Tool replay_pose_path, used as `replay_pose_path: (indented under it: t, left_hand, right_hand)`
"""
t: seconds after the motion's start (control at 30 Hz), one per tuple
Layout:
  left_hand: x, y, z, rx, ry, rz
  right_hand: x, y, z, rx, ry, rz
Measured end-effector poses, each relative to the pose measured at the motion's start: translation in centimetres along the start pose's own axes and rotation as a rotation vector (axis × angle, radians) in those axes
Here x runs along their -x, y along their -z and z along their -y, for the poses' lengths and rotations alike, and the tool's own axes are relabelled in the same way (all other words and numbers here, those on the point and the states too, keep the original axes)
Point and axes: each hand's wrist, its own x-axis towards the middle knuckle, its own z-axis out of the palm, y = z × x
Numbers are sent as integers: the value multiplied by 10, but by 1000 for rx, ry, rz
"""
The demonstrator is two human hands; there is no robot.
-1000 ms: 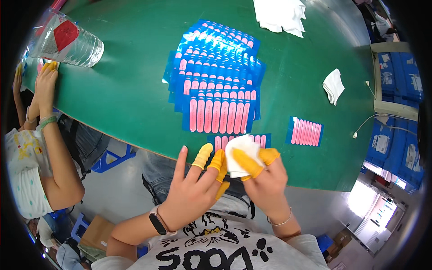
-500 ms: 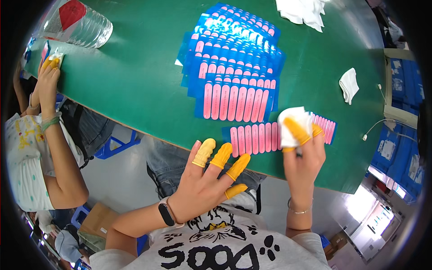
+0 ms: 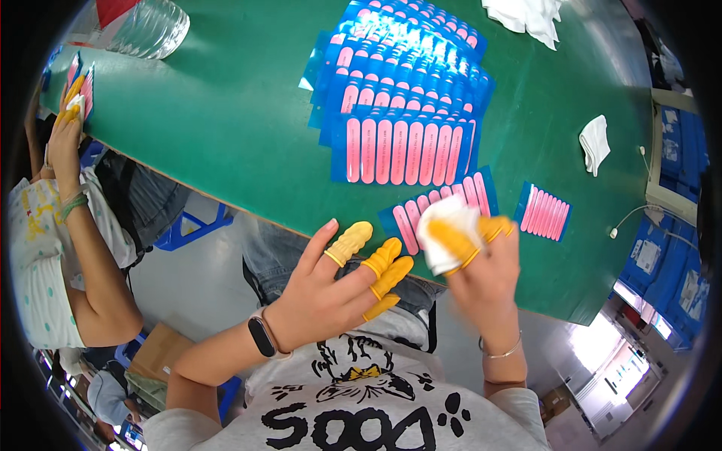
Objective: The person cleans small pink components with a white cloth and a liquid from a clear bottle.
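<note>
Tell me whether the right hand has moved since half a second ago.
Yes: the right hand has moved left, away from the rightmost pink-striped sheet.

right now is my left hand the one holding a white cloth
No, the white cloth is in your right hand, while your left hand shows no cloth at its fingers.

Pink bars stripe the blue stack of sheets on a green tabletop; on the stack's near side, a white cloth, yellow finger cots and a pink-barred blue sheet; left of the stack, a clear bottle with red label
</note>
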Motion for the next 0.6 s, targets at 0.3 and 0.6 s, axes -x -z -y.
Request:
replay_pose_path:
  t: [0.3,0.6]
  left_hand:
    - [-5,-1,5,44,-13,-28]
    - [-3,-15,21,40,-114,-175]
  right_hand:
    - [-16,-6,-13,122,73,-70]
    - [-35,8,-24,214,85,-69]
